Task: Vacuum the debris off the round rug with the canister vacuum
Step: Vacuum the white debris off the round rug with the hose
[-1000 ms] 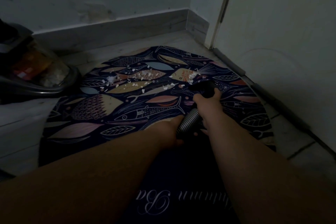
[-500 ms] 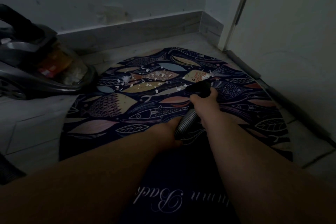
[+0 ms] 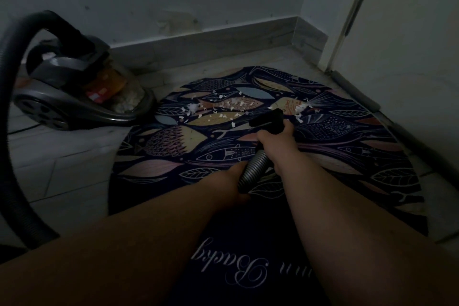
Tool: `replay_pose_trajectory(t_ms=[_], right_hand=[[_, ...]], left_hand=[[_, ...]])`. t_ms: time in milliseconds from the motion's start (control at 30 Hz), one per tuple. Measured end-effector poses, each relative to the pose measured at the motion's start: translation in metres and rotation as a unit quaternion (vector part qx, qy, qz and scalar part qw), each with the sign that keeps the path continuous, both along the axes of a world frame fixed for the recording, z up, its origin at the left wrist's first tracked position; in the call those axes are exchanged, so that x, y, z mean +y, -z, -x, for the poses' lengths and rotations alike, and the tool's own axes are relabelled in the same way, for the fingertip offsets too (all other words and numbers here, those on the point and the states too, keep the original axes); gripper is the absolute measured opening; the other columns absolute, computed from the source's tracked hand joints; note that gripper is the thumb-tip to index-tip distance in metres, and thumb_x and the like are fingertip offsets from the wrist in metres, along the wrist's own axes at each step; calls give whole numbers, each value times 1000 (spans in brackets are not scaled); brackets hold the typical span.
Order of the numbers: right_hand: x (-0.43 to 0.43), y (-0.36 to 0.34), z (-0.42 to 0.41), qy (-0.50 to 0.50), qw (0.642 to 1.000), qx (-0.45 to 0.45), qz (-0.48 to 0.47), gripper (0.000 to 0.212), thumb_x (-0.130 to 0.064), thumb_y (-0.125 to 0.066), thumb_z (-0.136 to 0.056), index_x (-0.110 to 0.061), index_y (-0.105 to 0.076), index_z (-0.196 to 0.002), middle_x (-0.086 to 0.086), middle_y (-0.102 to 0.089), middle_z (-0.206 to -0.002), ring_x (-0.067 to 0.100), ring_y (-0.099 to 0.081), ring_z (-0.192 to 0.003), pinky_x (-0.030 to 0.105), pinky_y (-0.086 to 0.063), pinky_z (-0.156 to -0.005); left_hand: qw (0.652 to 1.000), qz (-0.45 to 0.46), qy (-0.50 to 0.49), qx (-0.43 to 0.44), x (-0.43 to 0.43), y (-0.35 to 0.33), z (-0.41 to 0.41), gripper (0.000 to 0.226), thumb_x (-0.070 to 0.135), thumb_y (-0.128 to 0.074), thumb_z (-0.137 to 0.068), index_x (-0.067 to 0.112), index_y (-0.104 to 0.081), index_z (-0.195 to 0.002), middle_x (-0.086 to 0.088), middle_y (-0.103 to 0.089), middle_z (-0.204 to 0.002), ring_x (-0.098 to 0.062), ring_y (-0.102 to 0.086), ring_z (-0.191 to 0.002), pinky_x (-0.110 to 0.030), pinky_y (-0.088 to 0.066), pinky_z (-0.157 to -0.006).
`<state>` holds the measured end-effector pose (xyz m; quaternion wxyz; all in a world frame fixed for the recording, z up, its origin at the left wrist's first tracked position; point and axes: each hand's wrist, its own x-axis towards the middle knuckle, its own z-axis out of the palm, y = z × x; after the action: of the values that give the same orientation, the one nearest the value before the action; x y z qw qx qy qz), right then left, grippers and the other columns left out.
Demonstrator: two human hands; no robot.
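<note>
A dark round rug (image 3: pixel 347 146) with fish and leaf patterns lies on the floor. White debris flakes (image 3: pixel 223 109) are scattered over its far part. My right hand (image 3: pixel 275 141) grips the black nozzle end (image 3: pixel 269 120) of the vacuum hose, which points at the flakes. My left hand (image 3: pixel 233 181) holds the ribbed grey hose (image 3: pixel 255 169) just behind it. The canister vacuum (image 3: pixel 74 97) stands on the floor to the left of the rug.
The thick hose (image 3: pixel 10 131) loops from the canister down the left edge of the view. A wall with a skirting board (image 3: pixel 211 45) runs behind the rug. On the right, a white door (image 3: pixel 409 45) stands close to the rug's edge.
The view has swung left, bringing the whole canister and its hose loop into sight. The nozzle has moved left on the rug, from the flakes at the right fish toward the middle.
</note>
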<state>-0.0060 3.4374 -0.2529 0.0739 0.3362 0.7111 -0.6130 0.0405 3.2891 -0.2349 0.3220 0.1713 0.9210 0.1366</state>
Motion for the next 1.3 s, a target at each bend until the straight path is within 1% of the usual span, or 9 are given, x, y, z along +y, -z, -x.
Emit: replay_pose_trajectory(t_ms=[133,333,500,600,700,833,933,1100,1300], right_hand=[[-19,-2,4,-14,1000,-2,14,86,-25,-61,-88,-41,-6,-152,12,-41,-139,30,-54,-88,51,-54,-90],[-48,-4,8,-54,998,-10,22,85,-27,-60,-90,-39,-5,-153,12,-45,-138,28,-54,-89,41,-52,-81],[-63,-6,8,-68,998,-14,4,85,-29,-59,-90,-37,-5,-154,12,-44,-137,27,-52,-86,42,-52,-84],[-60,-7,7,-62,998,-7,4,84,-28,-59,-91,-36,-5,-155,12,-44,-139,29,-54,-93,44,-53,-87],[-51,-7,5,-47,999,-1,-9,82,-28,-58,-91,-35,-6,-155,13,-45,-136,27,-54,-85,44,-53,-88],[-40,-4,5,-15,1000,11,-21,84,-27,-57,-91,-37,-4,-155,14,-47,-139,29,-55,-89,49,-54,-90],[-35,-1,6,-6,1000,11,-23,83,-26,-56,-92,-37,-3,-155,14,-43,-142,26,-52,-80,49,-54,-88],[-47,3,16,-20,1000,3,-20,84,-25,-58,-91,-39,-3,-154,14,-46,-138,31,-56,-92,48,-55,-87],[-82,3,33,-51,999,4,-1,83,-26,-58,-90,-40,-6,-152,12,-46,-138,31,-56,-95,49,-54,-88]], left_hand=[[1000,-4,-20,1,-17,-1,-2,88,35,-62,-88,30,0,-151,-10,-46,-142,-26,-49,-125,-30,-40,-100],[999,-2,-40,11,-45,-6,-5,86,36,-62,-87,30,-3,-150,-9,-44,-144,-25,-48,-126,-29,-39,-100],[999,11,-45,14,-57,-10,-8,86,36,-62,-88,30,-2,-151,-8,-42,-145,-25,-48,-126,-29,-39,-100],[999,14,-44,14,-53,-11,-7,87,35,-62,-88,31,-3,-150,-10,-43,-144,-26,-48,-126,-30,-40,-100],[999,-2,-43,7,-43,-10,-7,86,33,-63,-87,32,-5,-150,-9,-45,-143,-26,-48,-125,-31,-41,-102],[999,-6,-35,7,-32,-3,-3,86,34,-62,-88,32,-3,-150,-10,-46,-142,-27,-48,-125,-31,-41,-101],[1000,-9,-30,1,-28,3,2,87,34,-62,-88,31,0,-150,-12,-45,-142,-28,-49,-124,-31,-42,-100],[999,-25,-41,5,-41,9,11,86,33,-62,-88,32,-2,-150,-9,-45,-143,-26,-48,-125,-30,-41,-100],[998,-12,-66,8,-75,10,19,87,37,-61,-88,30,-1,-150,-9,-43,-144,-25,-48,-125,-30,-40,-102]])
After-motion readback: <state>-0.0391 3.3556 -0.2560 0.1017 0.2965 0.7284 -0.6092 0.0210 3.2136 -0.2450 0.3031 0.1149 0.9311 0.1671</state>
